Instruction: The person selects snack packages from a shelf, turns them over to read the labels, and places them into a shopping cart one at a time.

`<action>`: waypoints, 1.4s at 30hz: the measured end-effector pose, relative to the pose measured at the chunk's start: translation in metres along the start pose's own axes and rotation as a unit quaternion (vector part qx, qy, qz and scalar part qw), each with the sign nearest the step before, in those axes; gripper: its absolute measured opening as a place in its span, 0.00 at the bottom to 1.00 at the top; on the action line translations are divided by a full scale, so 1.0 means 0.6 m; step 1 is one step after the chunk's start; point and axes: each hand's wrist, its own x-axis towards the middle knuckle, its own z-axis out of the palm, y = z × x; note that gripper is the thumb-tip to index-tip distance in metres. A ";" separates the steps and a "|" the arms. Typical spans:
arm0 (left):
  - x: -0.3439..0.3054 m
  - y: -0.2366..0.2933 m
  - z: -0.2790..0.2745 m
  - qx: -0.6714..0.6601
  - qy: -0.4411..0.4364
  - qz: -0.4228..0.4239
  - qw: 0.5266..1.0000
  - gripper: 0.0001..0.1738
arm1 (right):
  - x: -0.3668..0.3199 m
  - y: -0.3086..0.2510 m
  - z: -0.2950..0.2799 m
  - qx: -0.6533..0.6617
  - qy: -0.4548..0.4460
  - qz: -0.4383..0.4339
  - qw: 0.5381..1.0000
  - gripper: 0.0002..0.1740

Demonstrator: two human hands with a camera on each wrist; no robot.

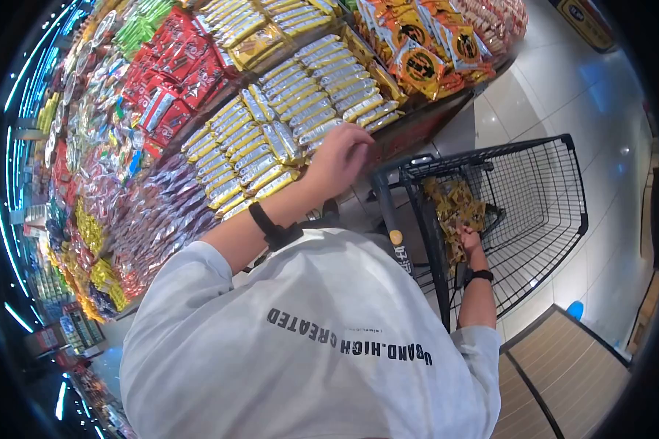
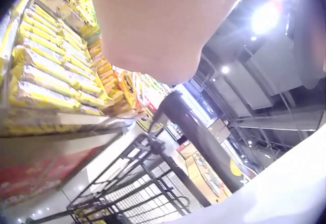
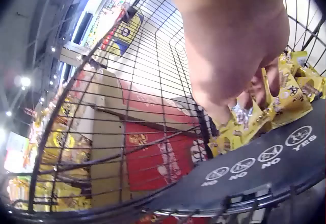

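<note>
My left hand (image 1: pixel 340 159), fingers loosely bent and holding nothing visible, is over the display's front edge beside rows of yellow-and-silver wrapped bars (image 1: pixel 260 164). In the left wrist view the back of that hand (image 2: pixel 153 35) hides its fingers, with bars (image 2: pixel 48 84) to its left. Down inside the black wire cart (image 1: pixel 542 212), my right hand (image 1: pixel 469 240) is at a heap of small yellow packets (image 1: pixel 454 201). The right wrist view shows this hand (image 3: pixel 239 56) from behind, its fingers curled onto the yellow packets (image 3: pixel 288 104); how many it grips is hidden.
The cart's handle (image 2: pixel 196 132) is close to my left hand. Red packets (image 1: pixel 172 106), orange packets (image 1: pixel 421 66) and other wrapped sweets fill the display. A dark panel (image 3: pixel 244 165) with printed symbols lies beside the yellow packets. A wood-coloured surface (image 1: pixel 564 366) stands at lower right.
</note>
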 end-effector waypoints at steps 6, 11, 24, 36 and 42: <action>-0.040 -0.104 -0.081 0.264 0.035 -0.094 0.959 0.21 | -0.212 -0.193 0.039 0.060 0.013 -0.161 0.985 0.19; -0.059 -0.103 -0.098 0.346 -0.056 -0.071 0.934 0.22 | -0.308 -0.303 0.075 0.064 0.046 -0.204 0.976 0.18; -0.104 -0.127 -0.076 0.445 -0.117 -0.018 0.888 0.22 | -0.470 -0.431 0.190 -0.034 -0.017 -0.333 0.942 0.19; -0.102 -0.155 -0.071 0.512 -0.189 0.045 0.837 0.05 | -0.496 -0.471 0.255 -0.043 -0.075 -0.360 0.929 0.15; -0.085 -0.156 -0.061 0.564 -0.275 0.052 0.776 0.06 | -0.492 -0.471 0.268 -0.054 -0.087 -0.372 0.923 0.15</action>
